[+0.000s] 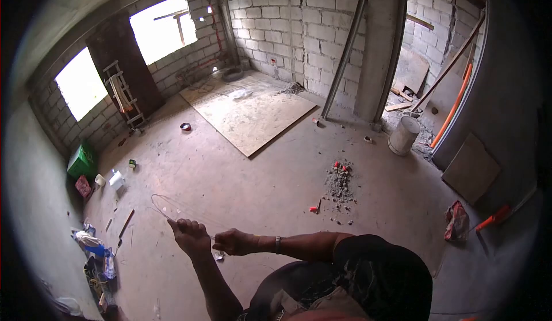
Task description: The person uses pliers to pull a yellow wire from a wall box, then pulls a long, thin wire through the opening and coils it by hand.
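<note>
A thin wire (154,196) runs out past my left hand (192,239), bends into a narrow loop over the floor and trails back toward my right hand (234,242). Both hands are closed in fists in front of my body, side by side with a small gap. Wire comes out at the thumb side of the left fist. A short stretch seems to pass between the fists, and the right fingers are wrapped round it. A watch (278,244) is on the right wrist. What lies inside the fists is hidden.
A plywood sheet (253,114) lies on the concrete floor ahead. Rubble (339,186) with red bits is heaped to the right, near a white bucket (404,136). Tools and bags (95,258) lie along the left wall. A metal bar (345,53) leans on the block wall.
</note>
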A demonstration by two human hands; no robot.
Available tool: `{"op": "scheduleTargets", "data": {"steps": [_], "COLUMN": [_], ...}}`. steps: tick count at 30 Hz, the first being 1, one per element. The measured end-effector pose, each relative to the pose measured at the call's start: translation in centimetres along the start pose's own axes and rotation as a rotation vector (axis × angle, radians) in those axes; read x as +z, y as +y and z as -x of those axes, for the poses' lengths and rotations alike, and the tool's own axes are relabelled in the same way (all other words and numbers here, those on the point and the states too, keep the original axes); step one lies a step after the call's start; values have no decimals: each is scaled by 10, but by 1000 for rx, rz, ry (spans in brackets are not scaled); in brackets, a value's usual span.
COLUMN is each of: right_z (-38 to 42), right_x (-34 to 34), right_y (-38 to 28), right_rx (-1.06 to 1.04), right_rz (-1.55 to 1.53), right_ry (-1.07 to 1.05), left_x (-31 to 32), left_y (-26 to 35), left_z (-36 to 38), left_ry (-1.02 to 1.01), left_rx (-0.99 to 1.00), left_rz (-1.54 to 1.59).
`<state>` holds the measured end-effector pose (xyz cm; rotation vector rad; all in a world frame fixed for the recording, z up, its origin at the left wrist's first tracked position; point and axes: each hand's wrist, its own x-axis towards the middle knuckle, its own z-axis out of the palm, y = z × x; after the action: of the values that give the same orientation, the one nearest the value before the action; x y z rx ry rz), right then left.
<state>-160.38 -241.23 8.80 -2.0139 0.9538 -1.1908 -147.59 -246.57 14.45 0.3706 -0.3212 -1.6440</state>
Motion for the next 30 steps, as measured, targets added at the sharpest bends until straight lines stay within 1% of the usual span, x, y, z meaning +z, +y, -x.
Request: {"op": "scheduleTargets", "data": {"steps": [1, 3, 4, 6, 10, 12, 13, 15, 16, 18, 19, 21, 22, 24, 25, 27, 28, 30], "right_z": [1, 8, 10, 16, 19, 18, 17, 18, 19, 22, 25, 28, 29, 33, 34, 36, 37, 36], "right_x": [-6, -14, -16, -24, -35, -44, -44, -40, -40, -40, -40, -40, -42, -48, -45, -38, -44, -61], "right_y": [-1, -5, -9, -15, -9, -9, -7, -3, -5, -10, -10, -11, -13, -18, -16, -7, -11, -23], "right_rx": [1, 98, 102, 19, 9, 5, 0, 152, 149, 157, 157, 160, 158, 43, 39, 215, 211, 238], "right_rz": [-3, -22, -27, -127, -79, -206, -204, -297, -296, -317, -316, -279, -279, -177, -179, -518, -515, -437], "right_ry": [3, 51, 48, 151, 126, 65, 66, 13, 13, 81, 81, 101, 101, 104, 102, 84, 83, 97], "left_x": [3, 6, 8, 16, 27, 30, 34, 43, 47, 53, 50, 39, 40, 44, 40, 26, 28, 39], "left_y": [-4, -13, -15, -19, -30, -36, -39, -43, -43, -44, -44, -44, -45, -48, -47, -46, -46, -47], "left_z": [-1, -1, 0, 2, 10, 10, 10, 12, 13, 16, 15, 10, 12, 14, 11, 1, 3, 12], "left_ry": [1, -37, -30, 6, -7, -31, -36, 74, 72, 98, 97, -70, -72, -24, -24, -485, -488, -279], "left_rx": [-1, 34, 34, 62, 130, 206, 208, 263, 265, 212, 212, 152, 154, 71, 75, -60, -57, -136], "left_rz": [-4, -33, -34, 1, -41, -80, -81, -101, -101, -74, -73, -10, -10, 65, 63, 24, 25, -62]}}
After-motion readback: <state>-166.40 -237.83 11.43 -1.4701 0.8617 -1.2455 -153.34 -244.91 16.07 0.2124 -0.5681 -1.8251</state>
